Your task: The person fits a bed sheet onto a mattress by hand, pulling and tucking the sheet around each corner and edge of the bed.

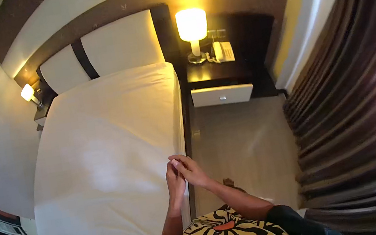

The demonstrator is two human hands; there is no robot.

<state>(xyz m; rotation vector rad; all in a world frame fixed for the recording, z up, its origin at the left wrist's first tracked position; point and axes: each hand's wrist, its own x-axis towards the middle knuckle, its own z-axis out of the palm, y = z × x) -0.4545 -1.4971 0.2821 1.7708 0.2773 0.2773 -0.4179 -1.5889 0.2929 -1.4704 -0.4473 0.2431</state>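
Note:
Both hands meet in front of the body, over the right edge of the bed (104,145) with its white sheet. My left hand (174,178) is upright with its fingers partly covered by the other hand. Across its fingertips lies my right hand (190,170), its fingers closed together around them. No object shows between the two hands. Below them is the patterned black and yellow shirt (226,234).
A bedside table (220,70) with a white drawer (222,95) holds a lit lamp (192,26) and a telephone (223,52). Brown curtains (358,105) hang at the right. Another lit lamp (28,93) stands at the far left, beyond the bed.

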